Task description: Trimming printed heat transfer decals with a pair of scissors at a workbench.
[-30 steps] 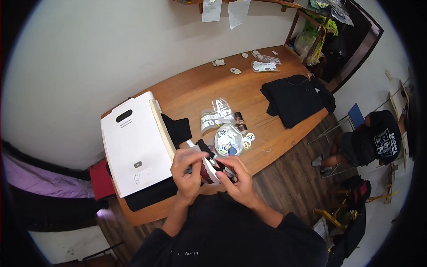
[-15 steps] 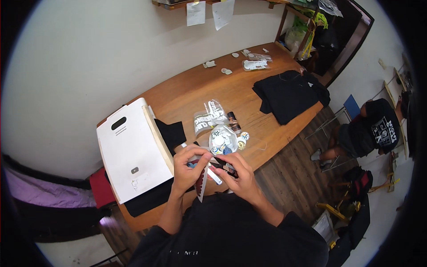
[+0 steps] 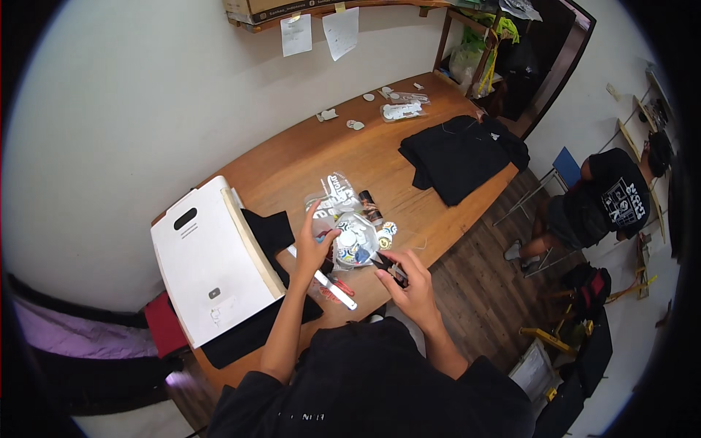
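My left hand [image 3: 312, 244] is raised beside a clear plastic bowl [image 3: 371, 252], its index finger stretched up and its thumb pointing right. A dark red strip [image 3: 328, 253] with a bit of blue shows at its palm, mostly hidden by the fingers, which seem to keep hold of it. Small round patterned labels and scraps lie in the bowl. To the bowl's right, my right hand [image 3: 410, 286] grips small black thread snips [image 3: 385, 264], tips toward the bowl. Below the left hand lie a white flat stick [image 3: 336, 290] and a red-handled tool [image 3: 340, 283].
A white press-like board [image 3: 215, 263] covers the table's left side, with black cloth under it. Printed clear plastic [image 3: 334, 193] and a dark small bottle [image 3: 370, 206] are behind the bowl. Folded black shirts [image 3: 461, 157] lie farther right. Another person [image 3: 602, 193] sits at the right.
My hands have parted and moved off from each other. The left has gone up beside the bowl; the right has shifted right with the snips. The white stick now shows on the table.
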The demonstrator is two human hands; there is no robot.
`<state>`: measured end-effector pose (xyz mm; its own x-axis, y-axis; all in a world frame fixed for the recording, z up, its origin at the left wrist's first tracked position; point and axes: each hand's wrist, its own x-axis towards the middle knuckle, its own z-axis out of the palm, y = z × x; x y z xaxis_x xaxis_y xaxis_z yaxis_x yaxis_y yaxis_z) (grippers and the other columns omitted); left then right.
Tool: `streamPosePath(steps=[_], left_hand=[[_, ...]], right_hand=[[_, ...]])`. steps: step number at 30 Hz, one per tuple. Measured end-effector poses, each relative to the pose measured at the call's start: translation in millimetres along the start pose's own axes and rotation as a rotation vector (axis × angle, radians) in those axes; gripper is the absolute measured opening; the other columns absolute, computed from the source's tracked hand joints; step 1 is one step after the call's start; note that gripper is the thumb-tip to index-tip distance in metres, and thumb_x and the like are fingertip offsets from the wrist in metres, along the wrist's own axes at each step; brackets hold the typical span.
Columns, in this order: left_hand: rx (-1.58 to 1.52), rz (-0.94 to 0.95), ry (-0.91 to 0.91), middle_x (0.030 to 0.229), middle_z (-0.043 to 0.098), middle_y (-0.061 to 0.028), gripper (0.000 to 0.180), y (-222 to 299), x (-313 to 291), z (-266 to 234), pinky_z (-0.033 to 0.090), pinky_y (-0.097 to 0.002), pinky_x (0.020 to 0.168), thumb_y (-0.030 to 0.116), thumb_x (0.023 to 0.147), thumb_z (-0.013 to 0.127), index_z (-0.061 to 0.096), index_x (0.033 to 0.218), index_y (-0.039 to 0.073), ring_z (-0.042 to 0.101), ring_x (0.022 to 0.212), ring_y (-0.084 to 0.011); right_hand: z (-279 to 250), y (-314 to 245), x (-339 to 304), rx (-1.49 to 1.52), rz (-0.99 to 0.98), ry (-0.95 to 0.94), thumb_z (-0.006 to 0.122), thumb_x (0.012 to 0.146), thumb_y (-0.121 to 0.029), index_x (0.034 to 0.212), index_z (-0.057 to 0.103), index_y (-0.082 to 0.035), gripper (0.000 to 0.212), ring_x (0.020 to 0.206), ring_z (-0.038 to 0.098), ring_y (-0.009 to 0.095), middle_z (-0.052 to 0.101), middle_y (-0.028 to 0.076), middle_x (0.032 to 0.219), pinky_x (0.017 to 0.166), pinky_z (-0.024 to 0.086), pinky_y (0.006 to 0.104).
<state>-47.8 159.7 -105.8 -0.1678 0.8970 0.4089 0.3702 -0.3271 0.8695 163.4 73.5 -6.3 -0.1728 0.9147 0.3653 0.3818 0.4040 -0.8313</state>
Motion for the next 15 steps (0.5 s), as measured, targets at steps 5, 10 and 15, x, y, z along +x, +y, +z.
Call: streamPosePath(steps=[5, 10, 15], left_hand=[[0.029, -0.177, -0.012, 0.079, 0.066, -0.012, 0.027, 5.2, -5.1, -2.8, 0.048, -0.0258, 0.065, 0.013, 0.077, 0.07, 0.059, 0.1, 0.002, 0.062, 0.07, -0.0122], [-0.124, -0.189, 0.024, 0.079, 0.066, -0.0085, 0.02, -6.3, -11.6, -4.9, 0.048, -0.0251, 0.066, 0.015, 0.081, 0.067, 0.06, 0.091, -0.001, 0.06, 0.073, -0.0094], [-0.415, -0.47, -0.138, 0.086, 0.062, -0.0035, 0.021, 35.0, -23.3, -19.7, 0.047, -0.0208, 0.065, 0.011, 0.082, 0.066, 0.057, 0.097, 0.002, 0.058, 0.074, -0.0086]], right_hand=[[1.1, 6.4, -1.3, -0.015, -0.006, -0.005, 0.067, 0.078, -0.007, 0.103, 0.058, 0.0, 0.028, 0.073, 0.058, 0.021, 0.057, 0.012, 0.086, 0.057, 0.046, 0.027], [9.8, 6.1, 0.8, 0.049, -0.03, -0.015, 0.067, 0.077, -0.006, 0.104, 0.059, 0.0, 0.028, 0.067, 0.052, 0.017, 0.054, 0.01, 0.08, 0.06, 0.041, 0.0254], [14.4, 4.5, 3.0, 0.069, -0.006, -0.048, 0.065, 0.079, -0.005, 0.105, 0.058, 0.0, 0.028, 0.072, 0.054, 0.019, 0.055, 0.011, 0.084, 0.064, 0.043, 0.0263]])
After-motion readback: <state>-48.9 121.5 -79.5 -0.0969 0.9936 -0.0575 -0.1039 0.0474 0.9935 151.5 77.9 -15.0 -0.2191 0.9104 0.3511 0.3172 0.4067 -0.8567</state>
